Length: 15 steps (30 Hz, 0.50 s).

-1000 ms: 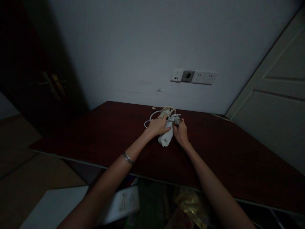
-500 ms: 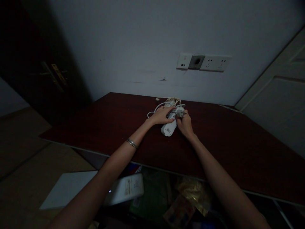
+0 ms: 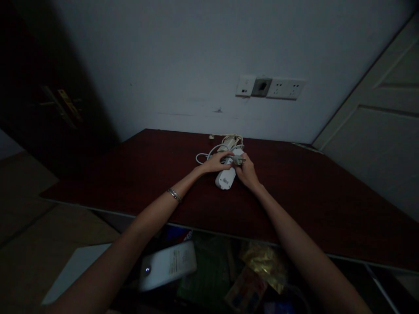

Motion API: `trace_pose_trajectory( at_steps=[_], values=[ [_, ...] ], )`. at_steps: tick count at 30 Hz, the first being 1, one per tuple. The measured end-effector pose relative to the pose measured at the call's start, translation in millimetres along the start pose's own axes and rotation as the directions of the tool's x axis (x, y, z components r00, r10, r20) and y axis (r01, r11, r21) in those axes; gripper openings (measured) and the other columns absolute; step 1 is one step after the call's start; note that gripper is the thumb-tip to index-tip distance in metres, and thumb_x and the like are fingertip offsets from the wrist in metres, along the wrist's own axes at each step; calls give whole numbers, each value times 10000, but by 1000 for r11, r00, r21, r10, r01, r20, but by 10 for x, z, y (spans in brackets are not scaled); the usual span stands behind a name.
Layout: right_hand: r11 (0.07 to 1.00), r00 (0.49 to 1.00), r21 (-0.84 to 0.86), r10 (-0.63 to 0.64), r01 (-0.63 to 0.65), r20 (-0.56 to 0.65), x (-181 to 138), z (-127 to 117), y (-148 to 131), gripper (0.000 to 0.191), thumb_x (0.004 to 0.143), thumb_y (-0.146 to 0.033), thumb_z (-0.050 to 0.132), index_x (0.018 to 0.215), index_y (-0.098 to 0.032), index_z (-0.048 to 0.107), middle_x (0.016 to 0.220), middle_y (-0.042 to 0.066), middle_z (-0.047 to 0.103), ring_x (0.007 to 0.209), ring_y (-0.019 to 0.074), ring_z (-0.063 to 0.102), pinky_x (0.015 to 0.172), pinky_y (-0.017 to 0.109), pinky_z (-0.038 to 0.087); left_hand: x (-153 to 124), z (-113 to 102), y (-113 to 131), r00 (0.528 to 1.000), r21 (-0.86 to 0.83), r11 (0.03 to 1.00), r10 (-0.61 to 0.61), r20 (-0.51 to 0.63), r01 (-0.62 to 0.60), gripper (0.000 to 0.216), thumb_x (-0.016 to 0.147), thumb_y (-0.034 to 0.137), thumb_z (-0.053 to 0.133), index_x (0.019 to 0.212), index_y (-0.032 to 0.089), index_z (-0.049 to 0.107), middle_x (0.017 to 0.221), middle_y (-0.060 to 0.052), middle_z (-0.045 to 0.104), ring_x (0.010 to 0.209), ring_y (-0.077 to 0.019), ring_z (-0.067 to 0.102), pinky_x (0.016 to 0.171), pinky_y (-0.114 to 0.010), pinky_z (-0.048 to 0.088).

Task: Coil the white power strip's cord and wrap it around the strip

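Note:
A white power strip (image 3: 225,179) lies on the dark red desktop, its labelled end toward me. My left hand (image 3: 216,162) is closed over its left side, fingers across the strip and the cord bunched there. On the other side, my right hand (image 3: 248,173) is closed around the plug (image 3: 239,160), whose prongs point right, close against the strip. A loop of white cord (image 3: 200,157) sticks out to the left of my left hand. Behind my hands lies a second, cream-coloured coiled cord (image 3: 236,138) beside another pale block. My fingertips are partly hidden by the cord and plug.
Wall sockets (image 3: 284,88) are set above the desktop (image 3: 147,174). Below its front edge is an open space holding a white box (image 3: 170,265), a gold wrapper (image 3: 265,264) and other packages. A dark door (image 3: 39,109) stands left, a pale door (image 3: 386,126) right.
The whole view has shifted slightly, so things sit a little further left. Both hands stay on the power strip, cord and plug, with little visible change in grip.

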State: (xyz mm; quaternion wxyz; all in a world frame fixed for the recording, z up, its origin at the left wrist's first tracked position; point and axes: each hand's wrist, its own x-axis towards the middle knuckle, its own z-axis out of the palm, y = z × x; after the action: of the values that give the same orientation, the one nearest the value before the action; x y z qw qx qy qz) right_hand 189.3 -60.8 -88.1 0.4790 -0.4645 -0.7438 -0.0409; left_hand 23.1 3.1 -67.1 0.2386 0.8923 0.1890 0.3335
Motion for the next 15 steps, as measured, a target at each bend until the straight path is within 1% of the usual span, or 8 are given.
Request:
trace_pose_trajectory(
  at_steps=[4,7,10,12,15],
  values=[
    [999,999,36,37,-37,6,-6,11,-30,57,772,-172,439,791,-201,394,771,28,476,694,160,467,649,276,377,-20,-10,-12,999,34,998,-53,-8,53,479,713,320,622,1160,171,538,1135,-83,583,1045,-214,535,914,-337,399],
    [992,996,84,92,-92,-2,-9,7,-35,52,761,-186,455,785,-200,410,713,3,488,627,140,466,602,248,361,-11,11,-15,998,20,998,-60,-32,60,424,711,304,618,1108,162,575,1081,-75,606,1022,-211,545,904,-335,404],
    [980,989,137,149,-146,-9,0,9,-9,50,747,-212,479,737,-197,433,664,-15,489,593,127,457,581,235,350,-15,44,-21,993,-26,996,-88,-73,86,379,706,282,610,1062,153,602,1038,-66,619,986,-201,558,892,-327,411],
    [958,978,205,208,-202,-6,16,21,32,64,730,-231,503,718,-193,451,660,-17,498,603,128,461,587,236,357,-22,68,-30,987,-44,992,-123,-103,119,377,698,288,615,1049,149,615,1026,-64,621,977,-204,560,886,-329,414],
    [884,950,357,311,-303,35,43,55,100,120,695,-264,541,773,-177,513,736,4,553,665,143,495,633,254,395,-28,92,-44,976,-58,982,-186,-113,181,404,673,296,634,1051,154,626,1018,-53,623,975,-210,561,885,-327,416]
  ],
)
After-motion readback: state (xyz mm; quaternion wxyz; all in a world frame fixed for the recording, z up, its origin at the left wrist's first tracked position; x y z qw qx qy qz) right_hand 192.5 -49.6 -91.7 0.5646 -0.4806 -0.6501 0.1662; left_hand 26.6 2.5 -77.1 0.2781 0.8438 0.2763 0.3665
